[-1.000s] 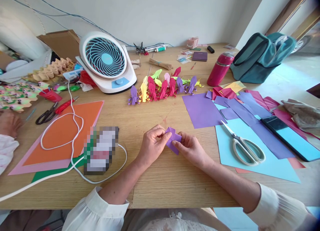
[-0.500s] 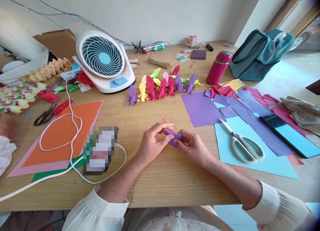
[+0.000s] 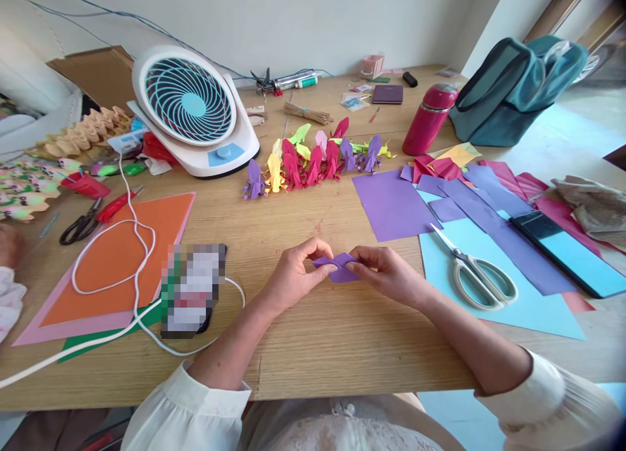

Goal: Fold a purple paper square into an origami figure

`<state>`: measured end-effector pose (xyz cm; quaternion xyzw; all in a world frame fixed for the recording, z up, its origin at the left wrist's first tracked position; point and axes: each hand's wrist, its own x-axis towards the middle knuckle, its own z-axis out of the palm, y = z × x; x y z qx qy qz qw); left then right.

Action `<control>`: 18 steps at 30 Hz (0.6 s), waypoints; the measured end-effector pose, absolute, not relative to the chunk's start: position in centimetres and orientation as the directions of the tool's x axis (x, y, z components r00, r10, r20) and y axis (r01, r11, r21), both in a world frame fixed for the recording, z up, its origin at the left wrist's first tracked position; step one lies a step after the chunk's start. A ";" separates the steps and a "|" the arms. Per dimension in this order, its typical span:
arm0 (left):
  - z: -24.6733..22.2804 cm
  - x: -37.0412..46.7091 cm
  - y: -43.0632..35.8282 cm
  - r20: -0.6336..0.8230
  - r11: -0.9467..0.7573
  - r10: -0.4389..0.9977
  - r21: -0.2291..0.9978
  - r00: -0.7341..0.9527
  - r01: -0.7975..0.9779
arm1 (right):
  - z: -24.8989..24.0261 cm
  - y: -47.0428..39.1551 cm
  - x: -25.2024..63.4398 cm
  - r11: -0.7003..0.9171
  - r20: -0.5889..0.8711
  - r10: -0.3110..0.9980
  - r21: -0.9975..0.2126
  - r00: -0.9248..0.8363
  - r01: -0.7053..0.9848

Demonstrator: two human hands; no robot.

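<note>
A small folded piece of purple paper (image 3: 344, 273) is held between both hands above the wooden table. My left hand (image 3: 299, 268) pinches its left side between thumb and fingers. On its right side my right hand (image 3: 384, 272) is closed, the thumb lying on top of the paper. Beyond the hands stands a cluster of folded paper figures (image 3: 313, 163) in red, purple, yellow, green and pink. A flat purple sheet (image 3: 391, 206) lies to the right, and scissors (image 3: 476, 278) with white handles rest on a light blue sheet (image 3: 533, 320).
A white fan (image 3: 190, 112), a red bottle (image 3: 430, 118) and a teal bag (image 3: 511, 99) stand behind. At left are a phone (image 3: 193, 291), a white cable (image 3: 73, 354) and orange paper (image 3: 112, 268). Another person's hand (image 3: 10, 246) shows at the left edge.
The purple piece has been turned and lies flatter between my fingers. My left fingers have curled down onto it. The whole view has shifted slightly.
</note>
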<state>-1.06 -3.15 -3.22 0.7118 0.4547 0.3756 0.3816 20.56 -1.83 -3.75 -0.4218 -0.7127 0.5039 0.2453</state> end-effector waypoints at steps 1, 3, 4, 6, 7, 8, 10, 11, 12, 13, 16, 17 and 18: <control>-3.4 -1.1 -3.2 0.169 -0.288 0.932 0.884 0.321 0.370 | -3.7 -1.8 20.7 0.157 -0.070 0.848 -0.913 -0.525 0.376; -3.7 -1.0 -3.2 0.111 -0.257 0.926 0.886 0.361 0.387 | -3.7 -1.7 20.9 0.200 -0.057 0.853 -0.882 -0.518 0.427; -3.9 -1.0 -3.2 0.078 -0.237 0.923 0.887 0.378 0.396 | -3.8 -1.8 21.0 0.224 -0.048 0.857 -0.863 -0.513 0.454; -4.2 -0.9 -3.2 0.028 -0.218 0.914 0.876 0.405 0.431 | -4.0 -1.9 21.1 0.272 -0.032 0.861 -0.815 -0.508 0.512; -4.4 -0.8 -3.2 0.019 -0.228 0.909 0.859 0.417 0.458 | -4.1 -2.0 21.1 0.300 -0.024 0.857 -0.789 -0.515 0.536; -4.5 -0.7 -3.2 0.021 -0.250 0.904 0.837 0.427 0.487 | -4.2 -2.1 21.1 0.331 -0.016 0.850 -0.761 -0.527 0.557; -4.7 -0.6 -3.2 0.055 -0.307 0.898 0.790 0.438 0.531 | -4.4 -2.2 21.1 0.388 0.006 0.842 -0.700 -0.539 0.599; -4.8 -0.5 -3.2 0.076 -0.330 0.896 0.772 0.437 0.543 | -4.5 -2.3 21.0 0.419 0.029 0.842 -0.664 -0.538 0.620; -4.8 -0.4 -3.2 0.095 -0.347 0.896 0.759 0.434 0.550 | -4.5 -2.3 21.0 0.454 0.065 0.842 -0.624 -0.536 0.636; -4.9 -0.4 -3.2 0.111 -0.361 0.894 0.749 0.433 0.555 | -4.5 -2.4 21.0 0.492 0.107 0.836 -0.581 -0.538 0.649; -5.1 -0.3 -3.2 0.152 -0.416 0.879 0.707 0.452 0.572 | -4.5 -2.4 21.1 0.598 0.192 0.787 -0.468 -0.586 0.651; -5.1 -0.2 -3.1 0.166 -0.442 0.869 0.683 0.466 0.581 | -4.5 -2.4 21.1 0.614 0.188 0.775 -0.449 -0.604 0.649; -5.1 -0.2 -3.1 0.177 -0.469 0.857 0.655 0.483 0.593 | -4.5 -2.5 21.2 0.619 0.170 0.768 -0.443 -0.617 0.649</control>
